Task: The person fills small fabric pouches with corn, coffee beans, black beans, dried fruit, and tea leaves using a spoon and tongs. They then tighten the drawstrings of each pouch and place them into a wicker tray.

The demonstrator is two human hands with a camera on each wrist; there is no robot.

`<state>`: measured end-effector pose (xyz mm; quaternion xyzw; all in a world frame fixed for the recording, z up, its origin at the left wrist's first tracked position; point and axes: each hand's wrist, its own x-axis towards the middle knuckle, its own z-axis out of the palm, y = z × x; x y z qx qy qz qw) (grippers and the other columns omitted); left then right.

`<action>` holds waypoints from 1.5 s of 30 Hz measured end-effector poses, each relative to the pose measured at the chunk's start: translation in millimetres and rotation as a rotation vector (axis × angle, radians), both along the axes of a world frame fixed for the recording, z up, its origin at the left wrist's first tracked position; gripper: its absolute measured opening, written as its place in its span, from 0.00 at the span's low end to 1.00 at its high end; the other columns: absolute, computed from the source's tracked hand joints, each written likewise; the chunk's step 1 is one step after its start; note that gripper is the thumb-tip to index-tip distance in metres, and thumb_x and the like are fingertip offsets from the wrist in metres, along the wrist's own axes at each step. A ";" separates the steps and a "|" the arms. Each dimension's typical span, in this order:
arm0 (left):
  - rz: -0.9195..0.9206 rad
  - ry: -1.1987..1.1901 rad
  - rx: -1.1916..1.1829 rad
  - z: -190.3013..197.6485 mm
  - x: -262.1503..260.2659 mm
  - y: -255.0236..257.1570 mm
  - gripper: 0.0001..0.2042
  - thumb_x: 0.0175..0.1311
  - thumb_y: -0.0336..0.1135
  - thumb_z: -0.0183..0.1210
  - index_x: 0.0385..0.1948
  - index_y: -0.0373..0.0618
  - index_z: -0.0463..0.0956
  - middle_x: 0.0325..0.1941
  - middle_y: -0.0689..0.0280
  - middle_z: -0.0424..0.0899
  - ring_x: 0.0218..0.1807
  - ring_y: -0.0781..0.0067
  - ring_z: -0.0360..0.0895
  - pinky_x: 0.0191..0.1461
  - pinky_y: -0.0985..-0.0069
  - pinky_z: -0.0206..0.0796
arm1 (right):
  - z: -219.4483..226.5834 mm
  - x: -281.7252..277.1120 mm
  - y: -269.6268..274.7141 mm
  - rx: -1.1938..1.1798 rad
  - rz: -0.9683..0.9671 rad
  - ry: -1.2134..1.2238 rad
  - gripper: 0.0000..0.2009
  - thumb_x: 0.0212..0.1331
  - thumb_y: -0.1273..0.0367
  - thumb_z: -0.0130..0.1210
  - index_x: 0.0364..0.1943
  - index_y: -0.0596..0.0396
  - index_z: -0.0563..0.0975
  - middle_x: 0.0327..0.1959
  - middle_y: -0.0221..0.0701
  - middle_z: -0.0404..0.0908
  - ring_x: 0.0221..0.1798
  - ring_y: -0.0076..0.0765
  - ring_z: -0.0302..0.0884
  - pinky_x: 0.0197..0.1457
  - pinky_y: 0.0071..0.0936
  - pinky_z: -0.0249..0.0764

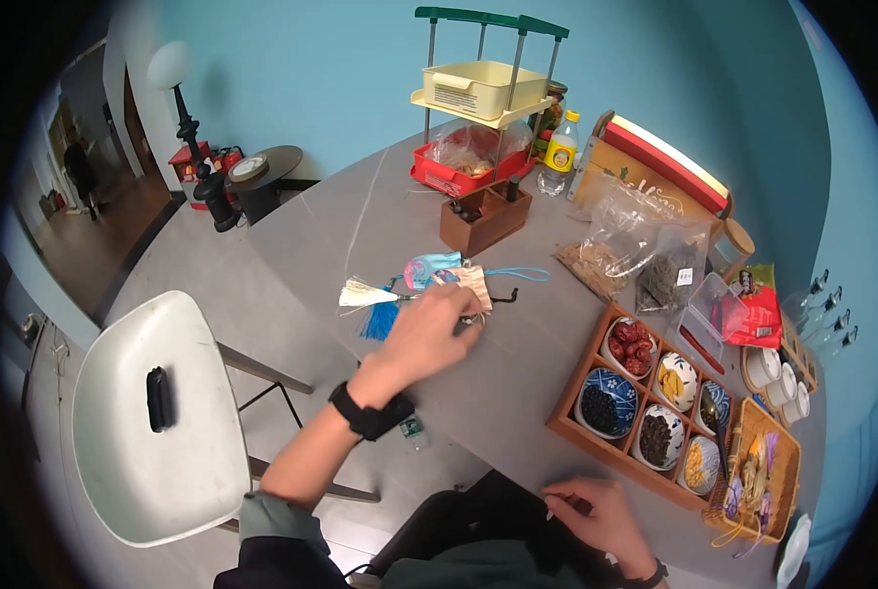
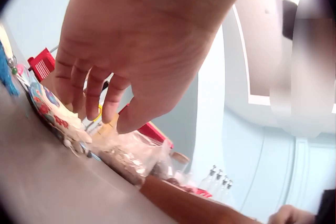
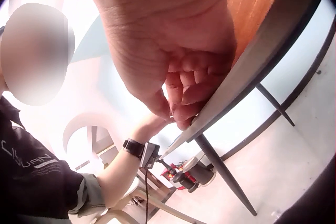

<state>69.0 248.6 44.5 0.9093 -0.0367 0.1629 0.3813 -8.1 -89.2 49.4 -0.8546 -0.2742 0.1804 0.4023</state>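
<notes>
we have the left hand (image 1: pixel 424 337) over the beige pouch (image 1: pixel 474 283), palm down, fingers bent downward, thumb set apart from them. the gap is moderate; in the left wrist view we see no pinch, and can't tell if the fingertips touch the cloth. the bent shape probably suits picking at something small and soft lying flat.

the beige pouch lies on the grey table (image 1: pixel 517 383), in front of the person, just beside the blue pouch (image 1: pixel 427 268). the white tassel (image 1: pixel 363 293) and blue tassel (image 1: pixel 380 322) fan out to the left, blue cord (image 1: pixel 517 273) to the right; we'd guess they're spread so nothing tangles.

the right hand (image 1: pixel 601 515) rests at the table edge, fingers loosely curled, thumb near the index; we see nothing held. likely just parked, or steadying the person.

near it, the wooden box (image 1: pixel 615 455) keeps bowls in separate compartments, presumably so contents don't mix. the wicker basket (image 1: pixel 792 476) beside it holds corded bits, apparently kept within right-hand reach.
</notes>
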 end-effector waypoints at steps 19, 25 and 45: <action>0.098 -0.235 -0.355 3.4 -41.5 3.2 0.06 0.57 0.20 0.61 0.36 0.35 0.79 0.36 0.67 0.78 0.40 0.80 0.79 0.40 0.82 0.75 | -20.5 -5.5 -13.6 0.181 -0.123 -0.061 0.05 0.64 0.72 0.63 0.41 0.57 0.85 0.29 0.34 0.85 0.26 0.32 0.82 0.33 0.26 0.76; -0.134 -0.166 -0.567 -10.6 -102.9 -56.9 0.08 0.55 0.18 0.64 0.36 0.37 0.80 0.41 0.62 0.80 0.39 0.77 0.82 0.42 0.81 0.77 | 2.3 -30.5 -11.9 0.291 -0.277 -0.249 0.06 0.62 0.72 0.65 0.41 0.56 0.86 0.38 0.32 0.85 0.26 0.32 0.81 0.30 0.24 0.76; -1.017 0.361 -0.587 -2.5 -99.1 -171.2 0.40 0.50 0.31 0.74 0.70 0.45 0.66 0.69 0.57 0.70 0.63 0.63 0.73 0.58 0.71 0.70 | 50.8 -69.6 -58.7 0.034 0.067 -0.839 0.15 0.45 0.70 0.66 0.41 0.56 0.83 0.47 0.34 0.81 0.37 0.31 0.82 0.36 0.23 0.81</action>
